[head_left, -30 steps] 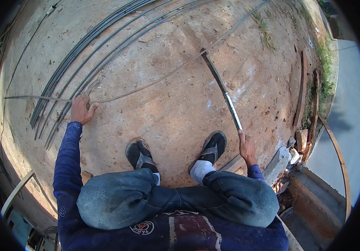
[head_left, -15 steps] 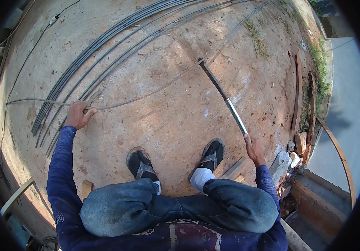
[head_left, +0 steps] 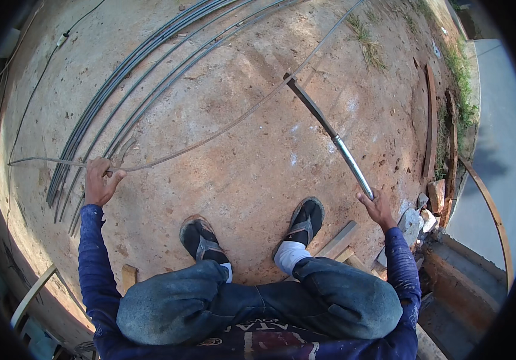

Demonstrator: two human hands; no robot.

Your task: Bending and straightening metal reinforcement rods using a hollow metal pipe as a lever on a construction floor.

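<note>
A thin rusty steel rod (head_left: 222, 129) stretches diagonally across the dirty concrete. At the lower left, my left hand (head_left: 99, 181) is closed on this rod, beside a short curved metal piece (head_left: 129, 146) lying behind it. My right hand (head_left: 377, 207) grips the chrome end of a long metal bar tool (head_left: 348, 157), whose dark head meets the rod at the upper centre. Both my feet are below, between my hands.
Several long grey rebars (head_left: 108, 90) lie at upper left, with a black cable (head_left: 36, 84) beyond. At right are wooden planks (head_left: 430, 120), rubble (head_left: 412, 225), weeds, a concrete edge and a grey lower surface (head_left: 495, 132). Wood pieces (head_left: 129, 275) lie near my knees.
My left hand has moved toward my body and slightly left with the rod. The bar tool's handle has swung to the right with my right hand.
</note>
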